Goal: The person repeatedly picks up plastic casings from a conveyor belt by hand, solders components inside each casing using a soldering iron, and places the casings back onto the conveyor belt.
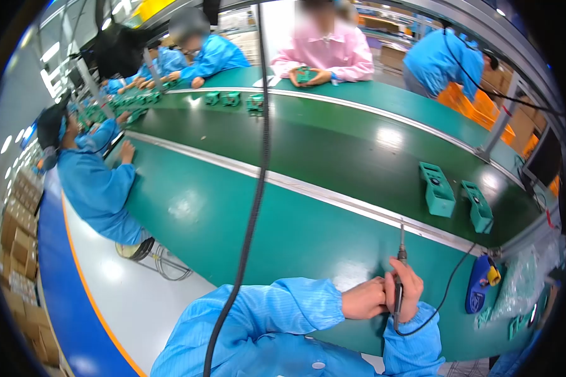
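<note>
My right hand (410, 290) is closed around the dark handle of a soldering iron (402, 254), which stands nearly upright with its thin metal tip pointing away from me. A black cord leaves the bottom of the handle and loops off to the right. My left hand (363, 299) is closed and presses against the right hand's inner side; what its fingers hold, if anything, is hidden. To the right of both hands is a blue soldering iron stand (478, 286) with a yellow part. Both hands are above the green tabletop (233, 220).
Across the metal rail (283, 179), a dark green conveyor belt (339, 138) carries two green plastic housings (438, 191) nearby and several farther left. A clear plastic bag (525, 283) lies at right. A black cable (255, 201) hangs in front. Several co-workers sit around the line.
</note>
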`<action>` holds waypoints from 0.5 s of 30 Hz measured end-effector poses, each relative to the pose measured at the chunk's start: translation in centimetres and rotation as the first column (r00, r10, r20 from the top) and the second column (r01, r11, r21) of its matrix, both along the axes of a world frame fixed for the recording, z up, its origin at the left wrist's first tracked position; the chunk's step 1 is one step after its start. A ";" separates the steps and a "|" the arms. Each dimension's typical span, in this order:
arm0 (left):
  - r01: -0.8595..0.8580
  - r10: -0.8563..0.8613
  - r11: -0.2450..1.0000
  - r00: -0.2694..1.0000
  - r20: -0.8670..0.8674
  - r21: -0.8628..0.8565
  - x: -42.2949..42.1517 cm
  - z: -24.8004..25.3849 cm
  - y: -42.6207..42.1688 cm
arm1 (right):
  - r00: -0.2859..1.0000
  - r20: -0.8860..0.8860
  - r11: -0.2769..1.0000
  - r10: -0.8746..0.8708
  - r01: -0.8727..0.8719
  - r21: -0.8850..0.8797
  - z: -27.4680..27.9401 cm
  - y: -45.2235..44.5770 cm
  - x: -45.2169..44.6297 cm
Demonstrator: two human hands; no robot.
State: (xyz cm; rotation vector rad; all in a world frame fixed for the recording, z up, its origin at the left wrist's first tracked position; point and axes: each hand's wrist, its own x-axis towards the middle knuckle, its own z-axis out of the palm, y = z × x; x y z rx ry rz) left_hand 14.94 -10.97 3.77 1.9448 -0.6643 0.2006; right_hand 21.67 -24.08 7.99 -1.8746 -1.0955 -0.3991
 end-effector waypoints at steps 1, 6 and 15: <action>-0.010 0.010 1.000 1.000 -0.011 -0.005 -0.1 0.2 0.2 | 1.000 -0.003 1.000 -0.007 0.007 -0.021 0.0 0.0 0.0; -0.016 0.015 1.000 0.999 -0.040 -0.009 -0.3 0.6 0.2 | 0.999 -0.036 0.999 0.000 -0.001 -0.034 -0.1 0.0 0.0; 0.005 -0.006 1.000 0.999 -0.043 -0.008 -0.3 0.2 0.3 | 1.000 -0.002 1.000 -0.004 0.004 -0.025 0.2 0.4 -0.2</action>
